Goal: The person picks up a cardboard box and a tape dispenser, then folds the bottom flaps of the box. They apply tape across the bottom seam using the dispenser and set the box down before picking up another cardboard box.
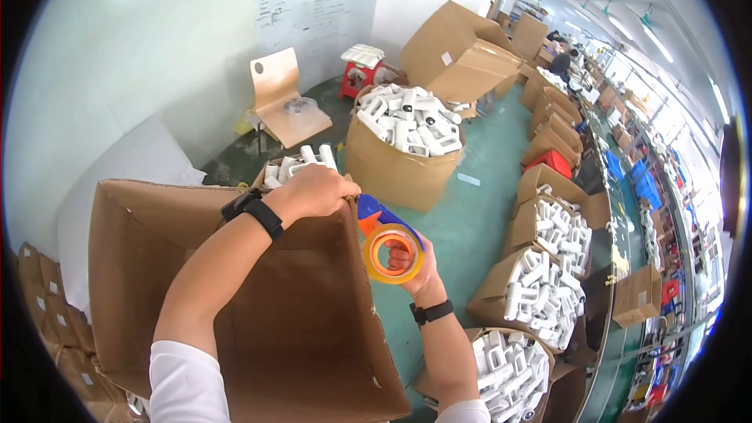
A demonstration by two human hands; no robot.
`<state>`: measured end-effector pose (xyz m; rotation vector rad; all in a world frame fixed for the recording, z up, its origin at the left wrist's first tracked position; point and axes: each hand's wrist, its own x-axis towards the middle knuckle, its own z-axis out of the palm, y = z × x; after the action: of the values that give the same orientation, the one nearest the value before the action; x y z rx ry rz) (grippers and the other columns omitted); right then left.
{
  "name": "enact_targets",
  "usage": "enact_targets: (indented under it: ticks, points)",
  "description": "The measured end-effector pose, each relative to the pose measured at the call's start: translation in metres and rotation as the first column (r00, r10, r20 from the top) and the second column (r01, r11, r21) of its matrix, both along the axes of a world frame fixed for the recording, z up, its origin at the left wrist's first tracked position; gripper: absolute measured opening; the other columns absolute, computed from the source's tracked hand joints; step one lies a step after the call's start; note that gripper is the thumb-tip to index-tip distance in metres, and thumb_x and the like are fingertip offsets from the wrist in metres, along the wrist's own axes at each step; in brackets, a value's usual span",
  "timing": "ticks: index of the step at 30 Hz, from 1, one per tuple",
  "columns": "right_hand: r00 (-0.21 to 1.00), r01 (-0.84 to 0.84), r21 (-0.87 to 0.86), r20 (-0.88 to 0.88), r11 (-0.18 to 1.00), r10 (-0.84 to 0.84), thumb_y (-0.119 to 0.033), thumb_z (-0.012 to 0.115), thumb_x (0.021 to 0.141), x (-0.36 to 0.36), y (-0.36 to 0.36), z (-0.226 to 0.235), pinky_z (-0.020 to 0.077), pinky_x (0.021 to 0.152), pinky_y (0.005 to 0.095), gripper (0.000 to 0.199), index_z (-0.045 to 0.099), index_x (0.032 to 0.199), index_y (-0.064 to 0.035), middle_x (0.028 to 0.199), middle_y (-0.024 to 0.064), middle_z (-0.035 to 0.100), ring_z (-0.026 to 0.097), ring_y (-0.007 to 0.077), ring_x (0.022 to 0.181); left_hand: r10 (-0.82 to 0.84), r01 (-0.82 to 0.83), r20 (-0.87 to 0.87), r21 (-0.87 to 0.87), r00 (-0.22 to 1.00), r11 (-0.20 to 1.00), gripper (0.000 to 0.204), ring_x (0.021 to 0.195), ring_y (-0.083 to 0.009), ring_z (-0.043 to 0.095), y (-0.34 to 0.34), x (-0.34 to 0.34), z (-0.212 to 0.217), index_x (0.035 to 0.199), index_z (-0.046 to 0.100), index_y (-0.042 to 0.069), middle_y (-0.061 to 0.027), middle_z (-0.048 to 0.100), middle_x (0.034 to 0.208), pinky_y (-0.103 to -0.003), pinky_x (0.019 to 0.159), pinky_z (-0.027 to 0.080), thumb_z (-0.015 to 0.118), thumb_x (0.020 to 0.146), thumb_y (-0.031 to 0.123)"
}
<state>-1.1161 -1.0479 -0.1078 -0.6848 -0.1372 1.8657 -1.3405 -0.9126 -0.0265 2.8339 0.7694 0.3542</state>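
Note:
A large open cardboard box stands in front of me, its brown inside bare. My left hand reaches across it, fingers closed at the far right corner of the rim; the fingertips are partly hidden. My right hand, outside the box's right wall, grips a tape dispenser with a blue body and an orange part. A roll of yellowish tape sits on it, and my fingers show through its ring. The dispenser's front end is close to the box corner, beside my left hand.
A round-sided carton heaped with white plastic parts stands ahead. More filled cartons line the right, along a conveyor bench. A wooden chair and red stool stand by the wall. People work far off.

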Motion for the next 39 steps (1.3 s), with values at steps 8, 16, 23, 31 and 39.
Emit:
enact_targets:
  ticks: [8,16,23,31,39]
  points:
    - [0.99,0.128,-0.113,0.082,0.985,-0.119,-0.032,0.043,0.096,-0.01,-0.014,0.034,0.0312,0.041,0.0186,0.037,0.059,0.082,-0.0013,0.051,-0.0011,0.044,0.034,0.0069,0.042,0.097,-0.112,0.077,0.224,0.992,0.968,0.011,0.064,-0.0324,0.064,0.002,0.012,-0.022,0.073,0.059,0.01,-0.0094,0.064,0.068,-0.043,0.057,0.049,0.067,0.07,0.017]
    - [0.996,-0.044,-0.189,0.07,0.981,0.058,-0.045,0.042,0.096,0.068,-0.208,0.003,0.0399,0.044,0.0294,0.048,0.058,0.079,-0.0036,0.054,0.0056,0.054,0.049,0.0168,0.044,0.308,-0.324,0.101,0.259,0.946,0.91,0.009,0.073,-0.0352,0.065,0.02,0.013,-0.037,0.077,0.06,0.011,-0.0129,0.066,0.072,-0.047,0.061,0.05,0.067,0.072,0.014]
    - [0.949,0.297,-0.676,0.134,0.674,-0.284,-0.041,0.042,0.096,0.035,-0.339,0.0,0.0377,0.045,0.0288,0.044,0.059,0.09,-0.0006,0.054,0.0037,0.05,0.047,0.0167,0.045,0.407,-0.4,0.038,0.284,0.913,0.871,0.011,0.077,-0.0365,0.064,0.048,0.029,-0.049,0.08,0.06,0.01,-0.0154,0.065,0.074,-0.048,0.065,0.049,0.067,0.076,0.016]
    - [0.873,0.197,-0.362,-0.358,0.911,-0.331,-0.041,0.042,0.096,0.0,-0.356,-0.052,0.029,0.044,0.0265,0.041,0.048,0.072,-0.0085,0.049,-0.0014,0.035,0.034,0.0129,0.043,0.434,-0.429,0.036,0.239,0.9,0.871,0.007,0.079,-0.0375,0.063,0.057,0.021,-0.059,0.082,0.064,0.011,-0.0152,0.066,0.077,-0.048,0.067,0.048,0.065,0.076,0.015]
    - [0.897,0.365,-0.408,-0.085,0.837,-0.433,-0.041,0.045,0.094,0.062,-0.341,-0.027,0.0304,0.038,0.0234,0.042,0.048,0.064,-0.0117,0.046,-0.0021,0.038,0.038,0.0122,0.038,0.444,-0.44,0.028,0.189,0.896,0.878,0.007,0.08,-0.0387,0.063,0.049,0.031,-0.05,0.082,0.064,0.011,-0.0165,0.066,0.079,-0.048,0.068,0.048,0.066,0.076,0.016]
